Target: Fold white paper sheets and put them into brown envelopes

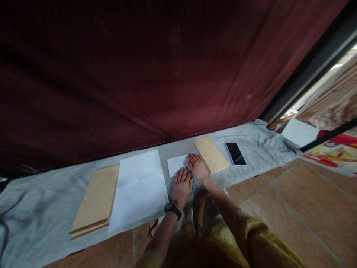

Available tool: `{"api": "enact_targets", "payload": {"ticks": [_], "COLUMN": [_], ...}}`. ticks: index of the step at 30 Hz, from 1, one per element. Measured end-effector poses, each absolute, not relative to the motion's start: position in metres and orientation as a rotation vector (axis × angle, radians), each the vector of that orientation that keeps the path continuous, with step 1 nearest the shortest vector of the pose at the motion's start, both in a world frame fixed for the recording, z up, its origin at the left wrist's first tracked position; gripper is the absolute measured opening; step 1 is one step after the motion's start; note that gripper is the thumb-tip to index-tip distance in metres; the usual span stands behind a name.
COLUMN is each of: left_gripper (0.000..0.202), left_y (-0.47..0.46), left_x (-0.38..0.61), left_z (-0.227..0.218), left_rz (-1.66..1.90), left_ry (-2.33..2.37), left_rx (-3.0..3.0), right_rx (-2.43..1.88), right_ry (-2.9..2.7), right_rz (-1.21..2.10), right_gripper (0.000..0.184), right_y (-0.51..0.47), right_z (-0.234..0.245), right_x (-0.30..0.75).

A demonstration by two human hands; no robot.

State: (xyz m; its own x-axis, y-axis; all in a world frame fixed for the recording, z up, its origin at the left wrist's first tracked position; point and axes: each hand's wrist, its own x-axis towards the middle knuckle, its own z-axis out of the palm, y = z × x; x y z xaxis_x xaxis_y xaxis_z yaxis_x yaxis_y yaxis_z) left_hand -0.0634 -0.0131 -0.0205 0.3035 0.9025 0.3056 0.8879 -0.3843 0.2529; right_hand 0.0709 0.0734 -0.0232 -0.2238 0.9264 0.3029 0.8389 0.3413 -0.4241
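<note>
My left hand (pixel 182 186) lies flat, fingers stretched out, pressing on the lower edge of a small folded white paper (pixel 176 164) on a grey cloth (pixel 41 208). A black watch is on that wrist. My right hand (pixel 197 166) rests flat on the same paper's right side, fingers spread, next to a brown envelope (pixel 211 154). A large unfolded white sheet (pixel 139 188) lies just left of my left hand. Further left sits a stack of brown envelopes (pixel 97 199).
A black phone (pixel 235 153) lies right of the single envelope. A dark red curtain (pixel 139 74) hangs behind the cloth. Brown floor tiles (pixel 292 197) spread to the right. Another white sheet (pixel 299 132) lies at far right.
</note>
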Motion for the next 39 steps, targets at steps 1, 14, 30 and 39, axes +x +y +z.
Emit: {"api": "enact_targets", "payload": {"ticks": [1, 14, 30, 39], "left_gripper": [0.043, 0.047, 0.071, 0.055], "left_y": [-0.013, -0.016, -0.039, -0.030], "left_x": [-0.063, -0.060, -0.059, -0.061], "left_z": [-0.021, -0.022, -0.021, -0.017], "left_rz": [0.634, 0.558, 0.592, 0.462], "left_ry": [1.724, 1.797, 2.193, 1.846], "left_rx": [2.507, 2.467, 2.183, 2.478], "right_rx": [-1.495, -1.350, -1.567, -1.575], "right_ry": [-2.148, -2.293, -2.108, -2.116], "right_rz": [0.245, 0.361, 0.221, 0.224], "right_gripper": [0.036, 0.045, 0.044, 0.044], "right_y": [0.070, 0.031, 0.025, 0.025], "right_z": [-0.022, -0.019, -0.032, -0.030], "right_x": [0.072, 0.076, 0.083, 0.083]}}
